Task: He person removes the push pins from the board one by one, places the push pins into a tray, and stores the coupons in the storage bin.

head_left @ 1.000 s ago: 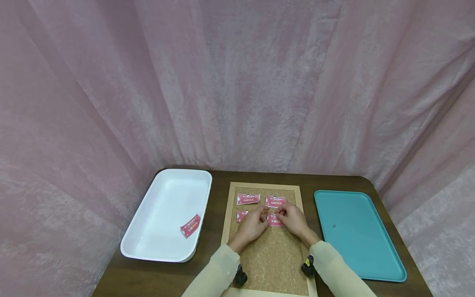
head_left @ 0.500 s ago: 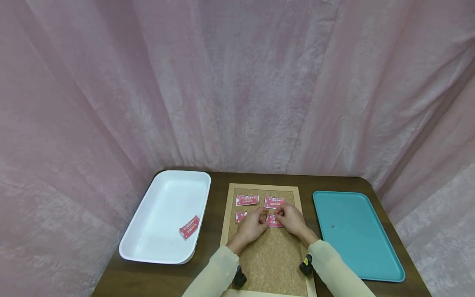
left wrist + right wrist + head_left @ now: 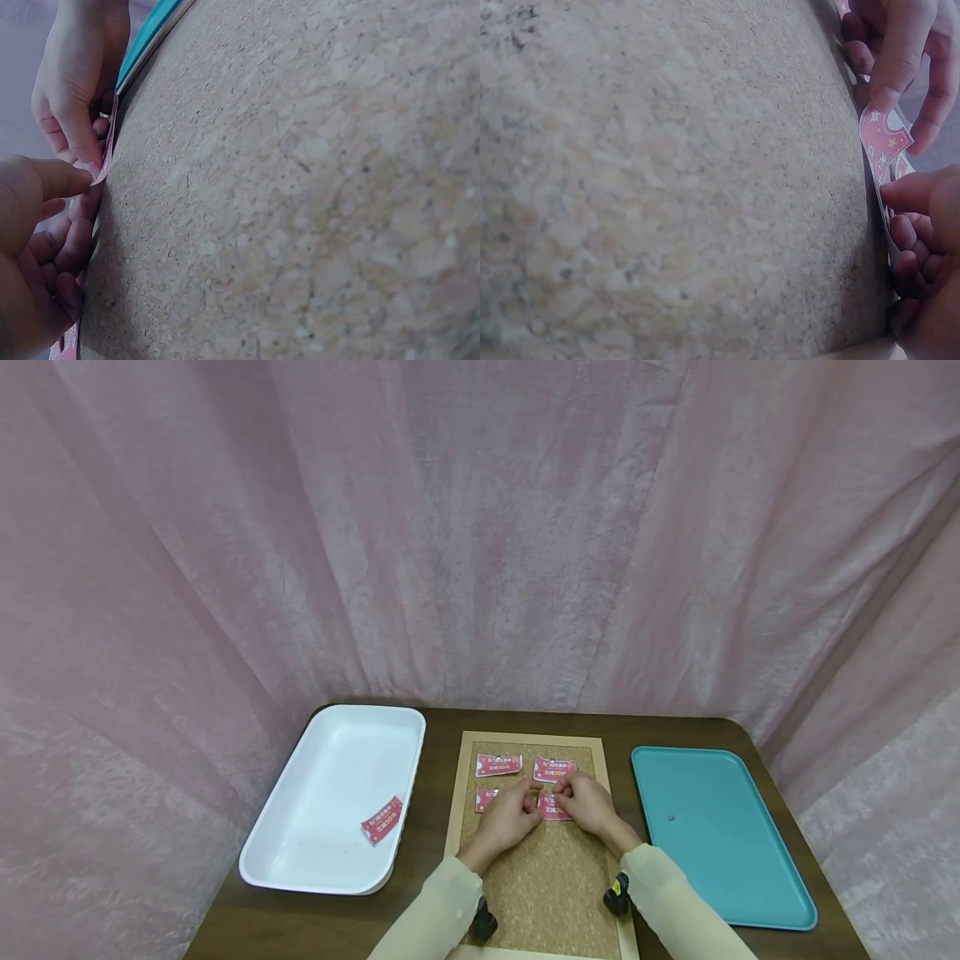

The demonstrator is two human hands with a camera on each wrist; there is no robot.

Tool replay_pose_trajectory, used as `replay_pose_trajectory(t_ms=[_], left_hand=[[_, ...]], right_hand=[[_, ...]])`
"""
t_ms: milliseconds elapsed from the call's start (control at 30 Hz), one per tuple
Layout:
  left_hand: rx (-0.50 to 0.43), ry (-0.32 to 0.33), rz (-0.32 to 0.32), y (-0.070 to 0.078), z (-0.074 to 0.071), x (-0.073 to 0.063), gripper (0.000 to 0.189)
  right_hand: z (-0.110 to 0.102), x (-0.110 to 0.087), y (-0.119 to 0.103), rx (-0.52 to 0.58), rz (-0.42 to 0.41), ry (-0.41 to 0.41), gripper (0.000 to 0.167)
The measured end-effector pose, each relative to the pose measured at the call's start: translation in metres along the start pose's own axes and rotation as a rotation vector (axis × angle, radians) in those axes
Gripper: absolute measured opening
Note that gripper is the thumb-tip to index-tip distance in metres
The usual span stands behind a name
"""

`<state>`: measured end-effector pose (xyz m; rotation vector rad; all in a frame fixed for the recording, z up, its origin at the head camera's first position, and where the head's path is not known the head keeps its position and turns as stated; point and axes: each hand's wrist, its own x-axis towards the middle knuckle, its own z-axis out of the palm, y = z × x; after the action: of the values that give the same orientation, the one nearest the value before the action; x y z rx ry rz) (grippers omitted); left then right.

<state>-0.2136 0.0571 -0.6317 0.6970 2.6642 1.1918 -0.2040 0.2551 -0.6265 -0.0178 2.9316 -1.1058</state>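
Observation:
Both hands meet over a pink paper coupon [image 3: 553, 811] on the wood-framed cork board [image 3: 551, 885]. My left hand [image 3: 504, 820] pinches its left end; in the right wrist view the thumb lies on the coupon's corner [image 3: 883, 139]. My right hand [image 3: 594, 808] has thumb and forefinger together at the coupon's upper middle, the other fingers curled. Whether a pin sits between those fingertips is hidden. Two pinned coupons form a row above, a left one [image 3: 498, 766] and a right one [image 3: 553, 768]. Another coupon [image 3: 486, 798] is partly covered by my left hand.
A white basin [image 3: 333, 881] stands left of the board, with one loose coupon [image 3: 382, 820] inside. To the right is a teal tray [image 3: 735, 860] bearing a small grey thing [image 3: 671, 818]. A pink curtain [image 3: 480, 543] hangs behind the brown table [image 3: 660, 727].
The whole view has shifted very slightly. Both hands keep their places at the same coupon, with hardly any visible movement of the fingers.

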Motion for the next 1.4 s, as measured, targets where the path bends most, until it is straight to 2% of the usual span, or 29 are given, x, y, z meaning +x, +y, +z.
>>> replay_pose_trajectory(t_ms=[300, 633, 1400], left_hand=[[0.007, 0.008, 0.015, 0.0008, 0.0004, 0.0000, 0.043], [0.009, 0.016, -0.027, 0.0025, 0.0021, 0.0017, 0.037], [-0.014, 0.029, -0.027, 0.0041, 0.0033, 0.0008, 0.037]], right_hand=[[-0.0007, -0.0014, -0.0009, 0.021, 0.006, -0.001, 0.009], [-0.0004, -0.0030, -0.0022, 0.012, -0.020, 0.024, 0.008], [0.0018, -0.0052, -0.0003, 0.000, -0.060, 0.055, 0.013]])
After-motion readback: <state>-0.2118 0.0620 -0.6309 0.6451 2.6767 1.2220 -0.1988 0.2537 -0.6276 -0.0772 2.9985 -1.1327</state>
